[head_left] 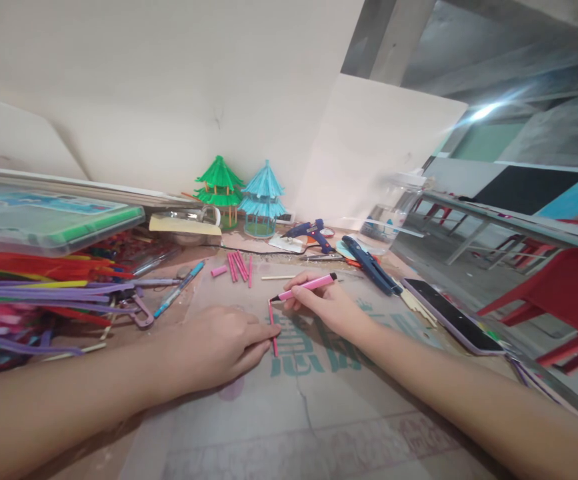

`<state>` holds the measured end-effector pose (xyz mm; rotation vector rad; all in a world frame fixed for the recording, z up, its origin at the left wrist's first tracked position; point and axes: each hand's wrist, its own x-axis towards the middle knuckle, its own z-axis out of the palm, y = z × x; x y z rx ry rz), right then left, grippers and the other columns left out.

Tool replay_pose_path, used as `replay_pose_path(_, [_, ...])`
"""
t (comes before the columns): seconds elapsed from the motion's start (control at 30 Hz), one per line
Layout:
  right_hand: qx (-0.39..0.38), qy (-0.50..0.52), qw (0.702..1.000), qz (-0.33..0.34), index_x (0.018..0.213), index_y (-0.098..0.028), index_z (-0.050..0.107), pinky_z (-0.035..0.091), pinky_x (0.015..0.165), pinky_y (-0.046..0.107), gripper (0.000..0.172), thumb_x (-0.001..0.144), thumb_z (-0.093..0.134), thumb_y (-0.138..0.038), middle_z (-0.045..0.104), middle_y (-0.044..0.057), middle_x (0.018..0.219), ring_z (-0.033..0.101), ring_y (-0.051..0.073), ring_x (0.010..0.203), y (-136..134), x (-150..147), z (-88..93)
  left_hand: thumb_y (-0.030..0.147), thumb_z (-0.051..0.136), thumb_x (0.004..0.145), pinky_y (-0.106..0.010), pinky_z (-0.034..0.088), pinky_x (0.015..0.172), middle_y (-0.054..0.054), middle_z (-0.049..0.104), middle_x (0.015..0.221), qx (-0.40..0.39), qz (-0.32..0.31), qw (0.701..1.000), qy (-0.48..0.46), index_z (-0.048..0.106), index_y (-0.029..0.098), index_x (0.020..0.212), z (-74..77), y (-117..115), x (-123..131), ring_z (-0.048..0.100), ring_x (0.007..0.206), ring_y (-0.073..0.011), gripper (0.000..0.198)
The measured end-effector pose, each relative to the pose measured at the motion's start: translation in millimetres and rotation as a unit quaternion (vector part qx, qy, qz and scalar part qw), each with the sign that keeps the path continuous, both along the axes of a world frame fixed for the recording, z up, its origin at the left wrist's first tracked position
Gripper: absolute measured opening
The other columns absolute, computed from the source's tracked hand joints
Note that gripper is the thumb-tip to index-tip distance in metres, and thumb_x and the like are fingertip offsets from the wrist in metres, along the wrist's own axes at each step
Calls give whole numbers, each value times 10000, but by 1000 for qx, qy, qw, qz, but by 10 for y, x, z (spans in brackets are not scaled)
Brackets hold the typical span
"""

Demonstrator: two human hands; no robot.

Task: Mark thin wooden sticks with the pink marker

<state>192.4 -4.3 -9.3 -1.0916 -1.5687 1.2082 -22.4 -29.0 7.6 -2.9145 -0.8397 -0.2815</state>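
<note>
A pink marker (pixel 313 284) is gripped in my right hand (pixel 326 303), its dark tip at the top end of a thin small stick (pixel 273 333). Most of that stick is coloured pink, with a paler top end. My left hand (pixel 223 340) has its fingers closed together and pins the stick to the sheet-covered table. Above it lie several pink sticks (pixel 239 265) and a pink marker cap (pixel 219 271). A plain stick (pixel 277 277) lies behind the marker.
Green (pixel 219 183) and blue (pixel 263 200) pagoda models stand at the back. Nearby are a blue glue gun (pixel 311 231), a dark blue cutter-like tool (pixel 369 263) and a phone (pixel 451 317). Pipe cleaners (pixel 43 293) and a clear plastic case (pixel 53 217) crowd the left.
</note>
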Motion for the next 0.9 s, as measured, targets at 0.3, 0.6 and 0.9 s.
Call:
replay_pose_path(0.3, [3, -8, 1000, -5, 828, -201, 598, 510, 655, 287, 273, 740, 698, -440, 666, 2, 675, 631, 151, 649, 9, -12, -1, 242, 479, 936, -279, 484, 654, -29, 741, 824, -17, 19, 1000, 17, 689, 253, 1120, 23, -15, 30, 702, 761, -210, 279])
replay_pose_path(0.6, [-2, -3, 1000, 2, 789, -198, 592, 518, 700, 301, 222, 749, 687, -395, 660, -9, 643, 641, 151, 647, -5, -4, 0, 247, 466, 945, -295, 488, 667, -28, 736, 831, -23, 17, 999, 16, 677, 257, 1139, -12, 5, 14, 700, 753, -211, 287])
replay_pose_path(0.9, [-2, -9, 1000, -3, 772, -199, 582, 516, 679, 292, 206, 755, 680, -379, 657, -10, 631, 639, 148, 636, 1, -12, 4, 241, 439, 946, -302, 489, 655, -33, 745, 906, -45, 22, 999, 2, 637, 229, 1093, -29, 9, 10, 705, 787, -226, 248])
